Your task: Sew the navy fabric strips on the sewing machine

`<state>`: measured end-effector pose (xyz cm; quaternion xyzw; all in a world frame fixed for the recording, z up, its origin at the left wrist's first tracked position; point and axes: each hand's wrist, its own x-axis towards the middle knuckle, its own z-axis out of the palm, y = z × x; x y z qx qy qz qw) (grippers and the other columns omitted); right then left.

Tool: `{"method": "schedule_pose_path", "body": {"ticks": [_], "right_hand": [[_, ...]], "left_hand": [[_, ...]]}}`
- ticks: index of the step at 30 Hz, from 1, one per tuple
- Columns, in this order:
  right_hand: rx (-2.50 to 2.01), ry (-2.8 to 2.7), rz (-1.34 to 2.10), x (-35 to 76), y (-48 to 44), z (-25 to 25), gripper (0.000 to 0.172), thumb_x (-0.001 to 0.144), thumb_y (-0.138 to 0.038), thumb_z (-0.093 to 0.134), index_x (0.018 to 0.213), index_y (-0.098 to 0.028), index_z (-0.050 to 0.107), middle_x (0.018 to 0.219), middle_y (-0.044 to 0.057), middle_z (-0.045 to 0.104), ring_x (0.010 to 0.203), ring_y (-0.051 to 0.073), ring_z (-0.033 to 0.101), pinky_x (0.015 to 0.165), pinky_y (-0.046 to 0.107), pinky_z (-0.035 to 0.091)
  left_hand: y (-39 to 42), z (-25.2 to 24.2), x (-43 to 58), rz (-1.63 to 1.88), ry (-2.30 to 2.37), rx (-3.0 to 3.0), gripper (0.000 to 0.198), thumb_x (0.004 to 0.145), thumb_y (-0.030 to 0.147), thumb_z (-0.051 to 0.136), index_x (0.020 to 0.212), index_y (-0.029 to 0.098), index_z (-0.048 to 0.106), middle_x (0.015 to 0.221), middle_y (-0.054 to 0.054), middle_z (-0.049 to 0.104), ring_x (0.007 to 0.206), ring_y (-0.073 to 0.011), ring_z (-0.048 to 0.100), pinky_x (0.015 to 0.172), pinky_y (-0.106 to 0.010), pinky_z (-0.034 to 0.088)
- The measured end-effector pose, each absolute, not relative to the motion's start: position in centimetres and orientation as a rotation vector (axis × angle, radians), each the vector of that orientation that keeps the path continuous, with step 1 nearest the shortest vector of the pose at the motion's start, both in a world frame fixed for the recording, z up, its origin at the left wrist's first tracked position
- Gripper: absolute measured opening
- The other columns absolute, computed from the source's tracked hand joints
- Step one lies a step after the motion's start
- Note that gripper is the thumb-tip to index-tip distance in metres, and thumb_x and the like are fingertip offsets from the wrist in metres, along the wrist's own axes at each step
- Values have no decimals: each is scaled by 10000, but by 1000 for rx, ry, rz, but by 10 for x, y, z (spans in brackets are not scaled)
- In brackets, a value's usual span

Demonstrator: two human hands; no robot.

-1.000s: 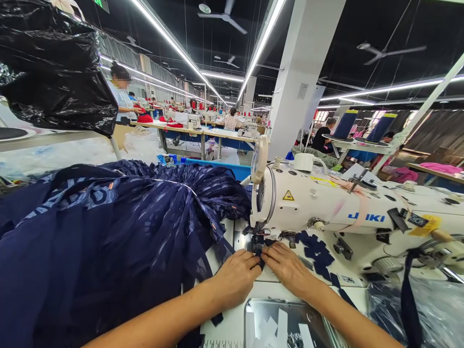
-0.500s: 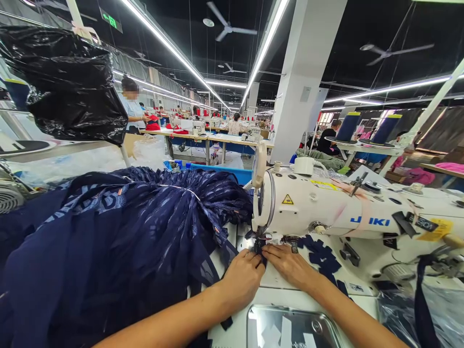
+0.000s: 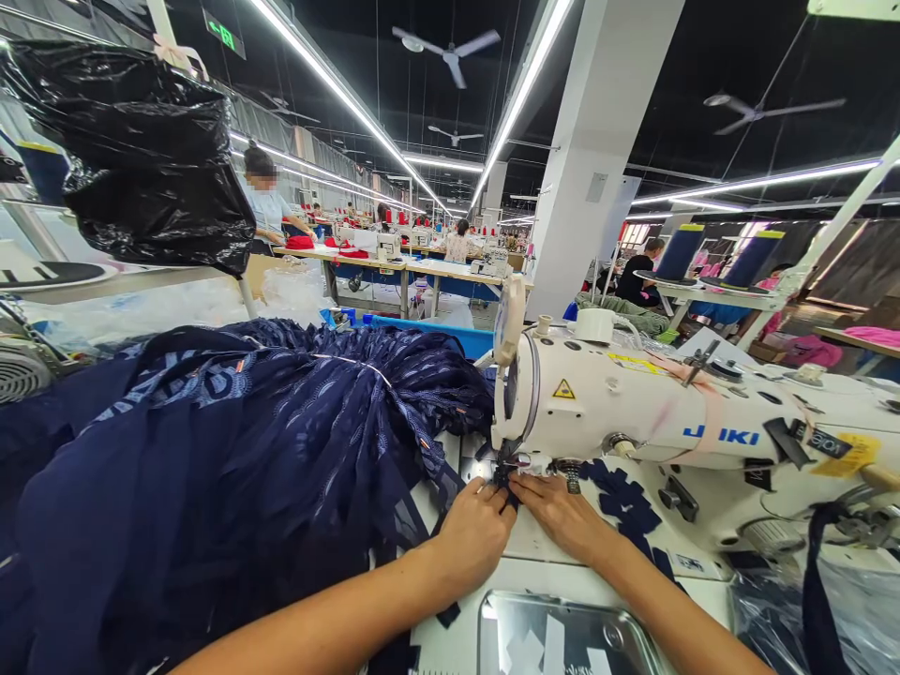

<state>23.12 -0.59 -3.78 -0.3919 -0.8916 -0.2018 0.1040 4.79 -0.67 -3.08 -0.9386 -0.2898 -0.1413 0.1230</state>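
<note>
Both hands are at the needle end of a white sewing machine [image 3: 625, 394]. My left hand [image 3: 478, 525] has its fingers curled down on a bit of dark navy fabric [image 3: 512, 499] just in front of the presser foot [image 3: 503, 469]. From the other side, my right hand [image 3: 555, 506] presses its fingertips together on the same fabric, close beside the foot. Much of this fabric is hidden under the fingers. A big gathered heap of sheer navy garments [image 3: 281, 487] with lace and a pale tie lies to the left, reaching near my left wrist.
Small navy cut pieces [image 3: 625, 502] lie under the machine arm. A metal tray [image 3: 562, 637] is set in the front of the table. A black plastic bag [image 3: 155, 159] hangs at left; thread cones [image 3: 679, 253] stand at right. A person [image 3: 263, 202] works beyond.
The view has shifted slightly, moving the scene a little right in the picture. Both hands stay at the presser foot with almost no visible movement. The distant person's arm now reaches out toward the table.
</note>
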Motion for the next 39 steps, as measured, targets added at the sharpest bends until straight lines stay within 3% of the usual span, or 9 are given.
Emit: {"method": "schedule_pose_path", "body": {"ticks": [6, 15, 20, 27, 39], "right_hand": [[-1193, -2602, -677, 229, -6, -34, 421, 795, -18, 350, 1138, -161, 548, 1104, 81, 619, 826, 196, 599, 579, 272, 511], [-1124, -2530, -716, 224, -6, -27, 364, 783, -24, 389, 1082, -95, 583, 972, 128, 655, 784, 202, 607, 645, 303, 517], [-1123, -2460, -590, 223, -8, -25, 320, 814, -70, 373, 1014, -120, 618, 956, 124, 651, 840, 204, 603, 713, 318, 508], [-1120, -2453, -337, 218, -15, -26, 236, 839, -159, 429, 955, -160, 635, 912, 85, 625, 792, 180, 588, 668, 285, 499], [-1099, -2365, -126, 214, -17, -30, 271, 859, -172, 382, 944, -175, 639, 891, 72, 605, 803, 178, 552, 720, 325, 490]], "left_hand": [[-7, -24, 50, -382, -883, -2725, 146, 792, 81, 478, 889, 87, 587, 901, -97, 644, 857, -213, 568, 828, -376, 383], [-2, -33, 53, -459, -908, -2665, 191, 803, 70, 463, 953, 108, 575, 868, -73, 652, 814, -195, 568, 811, -359, 358], [-7, -25, 39, -551, -847, -2814, 240, 776, 40, 468, 981, 132, 552, 928, -60, 643, 894, -193, 548, 851, -369, 323], [8, -8, 17, -578, -1020, -2953, 289, 717, -24, 458, 890, 151, 608, 848, -33, 631, 845, -177, 555, 810, -322, 358], [6, -10, 20, -499, -980, -2901, 289, 757, 27, 477, 967, 160, 625, 847, -50, 548, 838, -197, 485, 776, -340, 391]]}}
